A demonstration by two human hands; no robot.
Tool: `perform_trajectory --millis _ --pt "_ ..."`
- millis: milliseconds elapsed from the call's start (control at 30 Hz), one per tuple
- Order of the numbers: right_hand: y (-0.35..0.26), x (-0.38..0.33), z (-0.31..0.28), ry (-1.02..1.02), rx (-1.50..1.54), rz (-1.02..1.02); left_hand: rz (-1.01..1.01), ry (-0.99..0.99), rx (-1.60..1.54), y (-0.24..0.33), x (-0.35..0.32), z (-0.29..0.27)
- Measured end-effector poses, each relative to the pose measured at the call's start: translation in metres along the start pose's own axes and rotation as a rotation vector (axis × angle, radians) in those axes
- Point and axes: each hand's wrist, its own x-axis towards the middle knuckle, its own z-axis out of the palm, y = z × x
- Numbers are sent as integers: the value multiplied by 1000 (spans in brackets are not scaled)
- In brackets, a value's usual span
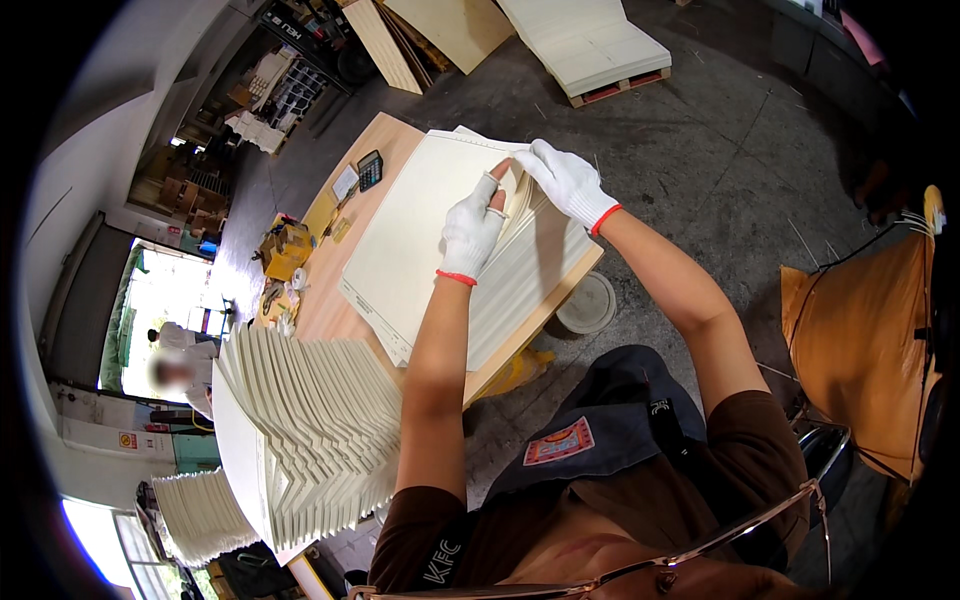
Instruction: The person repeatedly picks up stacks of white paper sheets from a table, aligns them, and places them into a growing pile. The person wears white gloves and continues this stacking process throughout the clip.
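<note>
A stack of large white paper sheets (410, 220) lies on the wooden table in front of me. My left hand (474, 228), in a white glove with a red cuff, rests near the stack's right edge. Its bare thumb and index finger stretch out, slightly apart, beside the bent sheet edges. At the far right corner, my right hand (568, 182), gloved alike, has its fingers closed on the sheets. Several sheet edges fan and curve between the hands. The undersides of the right fingers are hidden.
The wooden table (330, 310) also bears a calculator (370, 170) and a yellow box (286, 250). Wavy piled sheets (310, 430) stand at near left. A lidded bucket (587, 303) sits by the table's right edge. An orange-brown covered load (855, 360) stands at right; a loaded pallet (600, 55) lies beyond.
</note>
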Motion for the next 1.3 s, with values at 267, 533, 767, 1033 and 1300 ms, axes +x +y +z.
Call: perform_trajectory --millis 267,533,767,1033,1300 --pt "4 -1 2 37 21 -4 -11 -134 66 21 -3 -8" --pt "1 -8 -25 -34 -231 -42 140 42 81 5 -5 3" --pt "25 -2 -27 96 -549 -552 114 -54 6 -1 -2 2" --pt "0 -6 -4 59 128 39 115 -20 35 -3 -1 5" --pt "6 -9 4 94 226 76 105 -58 63 7 -4 0"
